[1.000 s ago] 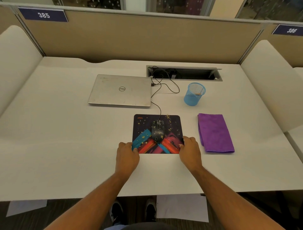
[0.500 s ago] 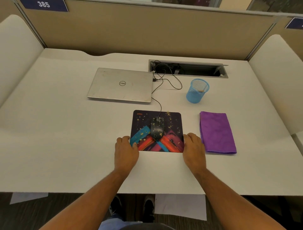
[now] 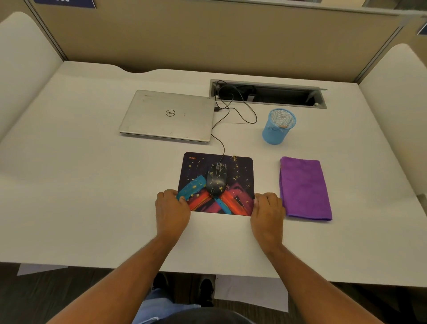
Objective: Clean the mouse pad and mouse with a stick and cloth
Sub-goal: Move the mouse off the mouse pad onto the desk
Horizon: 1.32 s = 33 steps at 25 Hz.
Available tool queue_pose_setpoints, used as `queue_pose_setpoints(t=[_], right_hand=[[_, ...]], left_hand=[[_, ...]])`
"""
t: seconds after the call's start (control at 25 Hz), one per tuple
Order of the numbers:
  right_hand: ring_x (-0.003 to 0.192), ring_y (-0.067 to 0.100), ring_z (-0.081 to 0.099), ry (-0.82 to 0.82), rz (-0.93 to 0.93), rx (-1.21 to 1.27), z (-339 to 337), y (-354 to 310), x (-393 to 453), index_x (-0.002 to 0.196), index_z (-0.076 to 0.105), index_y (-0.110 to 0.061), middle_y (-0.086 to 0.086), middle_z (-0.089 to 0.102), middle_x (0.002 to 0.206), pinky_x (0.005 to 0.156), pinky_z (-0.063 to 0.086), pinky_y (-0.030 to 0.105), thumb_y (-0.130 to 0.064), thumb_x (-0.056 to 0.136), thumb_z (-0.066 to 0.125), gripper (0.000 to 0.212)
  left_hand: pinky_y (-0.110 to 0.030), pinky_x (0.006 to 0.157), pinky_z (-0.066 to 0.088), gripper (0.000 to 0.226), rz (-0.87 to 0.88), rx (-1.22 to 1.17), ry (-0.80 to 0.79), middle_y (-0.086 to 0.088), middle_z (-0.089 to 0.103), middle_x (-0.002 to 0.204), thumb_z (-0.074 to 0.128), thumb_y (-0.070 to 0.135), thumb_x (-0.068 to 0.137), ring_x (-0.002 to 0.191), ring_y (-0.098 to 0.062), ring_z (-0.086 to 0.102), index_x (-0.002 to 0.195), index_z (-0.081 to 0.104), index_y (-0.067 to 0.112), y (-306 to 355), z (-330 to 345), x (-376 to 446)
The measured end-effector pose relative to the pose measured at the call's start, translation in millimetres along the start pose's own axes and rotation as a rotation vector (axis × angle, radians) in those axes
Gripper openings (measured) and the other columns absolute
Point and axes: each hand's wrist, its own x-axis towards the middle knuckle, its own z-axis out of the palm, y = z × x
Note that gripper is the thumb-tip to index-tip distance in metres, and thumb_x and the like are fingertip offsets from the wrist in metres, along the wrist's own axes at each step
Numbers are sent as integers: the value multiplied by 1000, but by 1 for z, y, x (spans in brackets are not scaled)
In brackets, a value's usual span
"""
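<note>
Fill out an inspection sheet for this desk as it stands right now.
Surface: white desk, mostly bare.
Job's things: mouse on mouse pad, both flecked yellow; purple cloth folded at its right; stick in blue mesh cup.
Clutter: closed laptop.
Grips: left hand and right hand on the pad's near corners; hold unclear.
Cables: mouse cable runs back toward the laptop and cable tray.
Surroundings: beige partition.

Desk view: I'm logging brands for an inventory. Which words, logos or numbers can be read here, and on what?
"DELL": round logo on the closed laptop lid, seen upside down.
Orange lettering on the mouse pad, far left corner: too small to read surely.
Blue sign on the partition, top left: cut off, unreadable.
Blue sign at the right edge: unreadable.
</note>
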Motion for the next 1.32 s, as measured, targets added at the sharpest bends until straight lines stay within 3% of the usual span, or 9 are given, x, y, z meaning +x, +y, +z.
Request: queue_pose_setpoints(t=[0.16,0.32,0.52,0.76,0.96,1.16,1.32], right_hand=[[109,21,59,-107,335,115,0,-30,7,122,60,-12,8,61,118,87,54,33,-35,99,58,32],[107,25,62,-159,502,216,-2,-34,20,121,60,-12,10,62,118,84,57,34,-33,99,61,30],[107,25,64,-153,524,271,-1,-31,23,121,62,-12,10,63,118,82,57,33,-31,99,62,29],[106,23,63,-135,539,426,-4,-31,20,117,58,-15,8,61,116,83,61,37,-23,100,60,18],[97,19,62,-123,489,432,-8,-25,20,107,55,-18,3,60,102,60,50,20,-12,104,52,7],[96,17,61,-127,470,426,-10,-23,12,107,56,-17,2,60,102,57,48,17,-14,104,54,5],[98,17,62,-134,464,430,-11,-22,0,107,55,-18,3,61,105,59,49,17,-17,103,56,4]], left_hand=[[-31,79,55,26,-79,-9,1,-9,55,119,58,28,99,110,-23,58,120,55,14,5,1,7],[-33,81,57,28,-118,-23,-8,-10,56,119,60,28,98,111,-26,59,121,56,12,8,0,10],[-37,83,61,27,-154,-59,-26,-11,59,119,61,27,97,111,-29,62,119,56,13,6,-1,12],[-32,77,58,24,-173,-98,-42,-13,62,124,58,24,99,115,-31,63,120,52,15,7,-7,9],[-31,75,57,16,-152,-45,-81,-11,67,120,60,30,98,104,-26,67,108,56,18,3,-12,13],[-21,63,49,13,-112,10,-83,-11,68,118,60,30,98,97,-23,66,103,54,19,0,-18,5],[-19,60,47,13,-77,26,-75,-10,68,118,59,31,98,102,-26,68,103,54,20,-8,-22,-4]])
